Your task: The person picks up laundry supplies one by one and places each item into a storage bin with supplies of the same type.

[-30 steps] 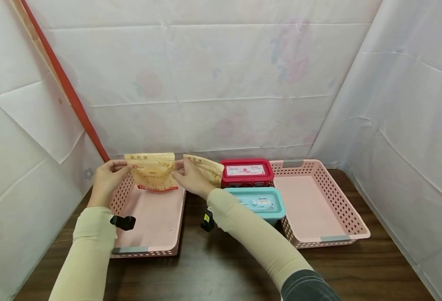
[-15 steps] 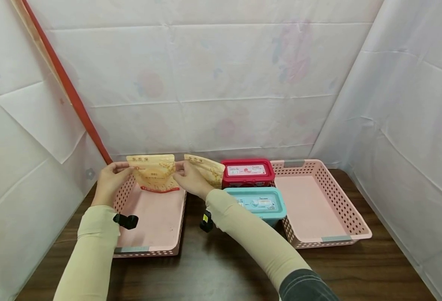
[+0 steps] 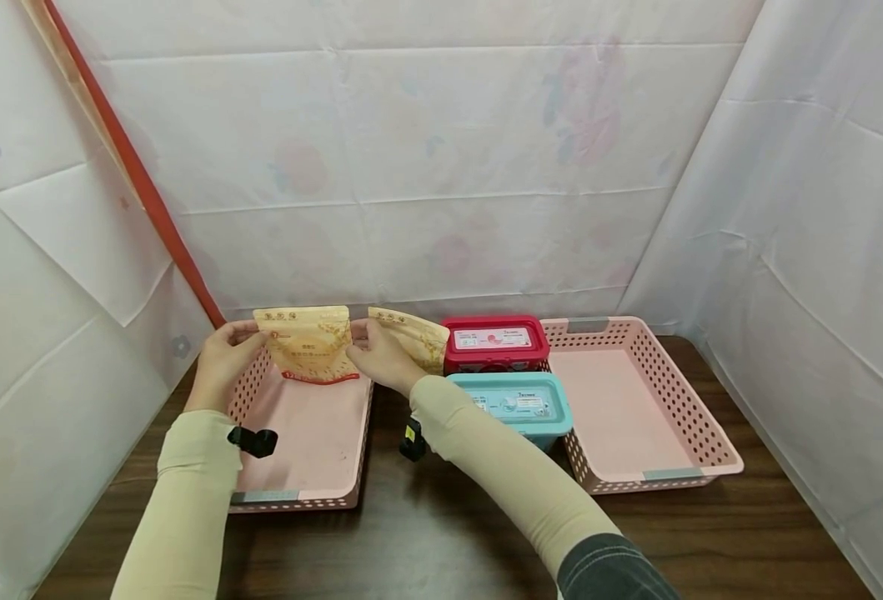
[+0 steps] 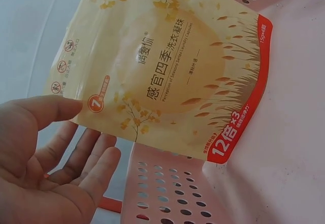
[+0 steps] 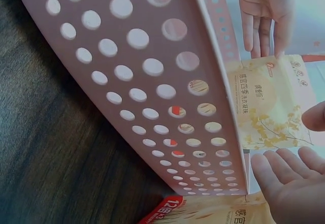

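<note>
Pale yellow covers the sleeve (image 3: 182, 508) that leads to your left hand (image 3: 219, 367), which stands at the far left side of the left basket (image 3: 306, 442). Your left thumb clamps the pouch's left edge from the front against a finger behind it; the outer fingers hang free, apart from the film. The pouch (image 3: 306, 342) is roughly upright over the far part of the left basket. Its red lower band shows through the right wall's holes in the right wrist view; floor contact cannot be told. Your right hand (image 3: 388, 354), just beyond that basket's right rim, takes the opposite edge between thumb and fingers; the hold behind the film is partly hidden.

The step in hand is judged to be a two-handed hold above the basket. Recommended: match both pinches in height, draw the film lightly taut without creasing it, and lower both sides together. The film likely bends if one side leads.

Right of the left basket stands the second pouch (image 3: 414, 333), behind your right hand. Watch your knuckles there: a brush could topple it. The red box (image 3: 494, 340) and turquoise box (image 3: 519, 404) stand further right.
</note>
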Tool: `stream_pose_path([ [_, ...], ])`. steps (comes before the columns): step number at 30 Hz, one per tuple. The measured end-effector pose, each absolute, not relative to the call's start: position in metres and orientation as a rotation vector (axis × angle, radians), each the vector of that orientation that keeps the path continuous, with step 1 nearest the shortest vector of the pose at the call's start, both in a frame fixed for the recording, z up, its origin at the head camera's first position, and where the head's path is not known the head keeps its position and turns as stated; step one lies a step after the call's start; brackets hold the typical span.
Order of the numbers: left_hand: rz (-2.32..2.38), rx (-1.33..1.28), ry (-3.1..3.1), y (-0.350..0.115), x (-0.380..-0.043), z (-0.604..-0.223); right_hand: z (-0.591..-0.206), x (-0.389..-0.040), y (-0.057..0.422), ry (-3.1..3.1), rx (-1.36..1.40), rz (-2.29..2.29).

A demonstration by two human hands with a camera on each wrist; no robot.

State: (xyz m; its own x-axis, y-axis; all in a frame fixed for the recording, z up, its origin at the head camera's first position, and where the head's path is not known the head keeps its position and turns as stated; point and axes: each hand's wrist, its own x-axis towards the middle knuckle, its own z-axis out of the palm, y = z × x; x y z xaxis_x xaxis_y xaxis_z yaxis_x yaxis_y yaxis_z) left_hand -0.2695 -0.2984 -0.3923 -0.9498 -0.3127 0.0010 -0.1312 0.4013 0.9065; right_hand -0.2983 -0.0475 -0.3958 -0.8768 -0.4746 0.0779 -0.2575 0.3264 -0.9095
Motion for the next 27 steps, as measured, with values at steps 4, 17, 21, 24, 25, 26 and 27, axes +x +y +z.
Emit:
stream_pose_path([
  [4, -1.617, 0.307, -2.493, -0.2998, -0.2698, -0.3927, -0.3961, -0.3004, -0.0474, 2.368, -0.672, -1.583],
  [17, -1.604, 0.216, -2.534, -0.3015, -0.271, -0.3959, -0.4016, -0.3046, -0.0474, 2.37, -0.658, -1.571],
  [21, -1.611, 0.22, -2.537, -0.3014, -0.2705, -0.3957, -0.4003, -0.3036, -0.0474, 2.364, -0.656, -1.577],
  [24, -1.62, 0.218, -2.539, -0.3017, -0.2698, -0.3954, -0.4005, -0.3047, -0.0481, 2.365, -0.657, -1.582],
  [25, -1.624, 0.218, -2.537, -0.3017, -0.2694, -0.3952, -0.4, -0.3051, -0.0482, 2.369, -0.658, -1.579],
  [26, -1.638, 0.221, -2.535, -0.302, -0.2686, -0.3947, -0.3992, -0.3051, -0.0481, 2.37, -0.66, -1.575],
  [27, -1.653, 0.228, -2.533, -0.3024, -0.2681, -0.3944, -0.3987, -0.3053, -0.048, 2.374, -0.662, -1.568],
])
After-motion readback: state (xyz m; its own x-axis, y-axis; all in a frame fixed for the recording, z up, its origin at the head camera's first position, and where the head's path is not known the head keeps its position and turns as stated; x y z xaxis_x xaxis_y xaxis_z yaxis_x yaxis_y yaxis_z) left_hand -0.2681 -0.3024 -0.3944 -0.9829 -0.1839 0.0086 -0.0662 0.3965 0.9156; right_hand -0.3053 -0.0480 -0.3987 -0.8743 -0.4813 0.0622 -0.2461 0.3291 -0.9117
